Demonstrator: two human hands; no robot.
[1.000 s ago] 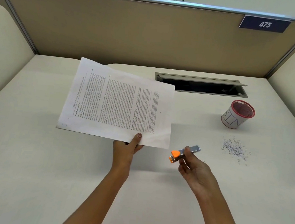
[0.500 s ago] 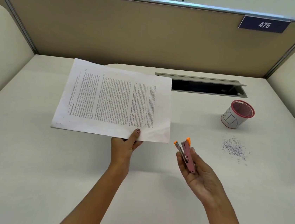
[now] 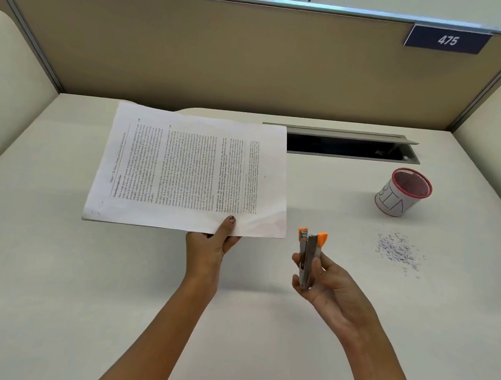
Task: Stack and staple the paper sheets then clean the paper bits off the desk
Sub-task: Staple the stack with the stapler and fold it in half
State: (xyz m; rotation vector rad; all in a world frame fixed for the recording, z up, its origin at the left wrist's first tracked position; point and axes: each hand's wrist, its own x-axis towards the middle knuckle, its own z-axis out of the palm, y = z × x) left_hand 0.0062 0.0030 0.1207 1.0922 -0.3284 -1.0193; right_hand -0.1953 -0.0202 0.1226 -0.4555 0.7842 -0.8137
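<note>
My left hand (image 3: 210, 246) pinches the near edge of a stack of printed paper sheets (image 3: 189, 172), thumb on top, and holds it level above the cream desk (image 3: 46, 276). To the right of the sheets' near right corner, my right hand (image 3: 323, 281) grips a small silver stapler (image 3: 308, 257) with orange tips. The stapler points away from me, jaws toward the far side. A small pile of paper bits (image 3: 398, 250) lies on the desk right of the stapler.
A red mesh cup (image 3: 403, 193) wrapped in white paper marked "BIN" stands at the right, beyond the bits. A cable slot (image 3: 351, 146) with a raised lid is set in the desk's far side. Tan partition walls (image 3: 227, 56) enclose the desk.
My right hand turned the stapler from lying sideways to pointing away from me, orange tips up. The paper stack rotated slightly and levelled in my left hand.
</note>
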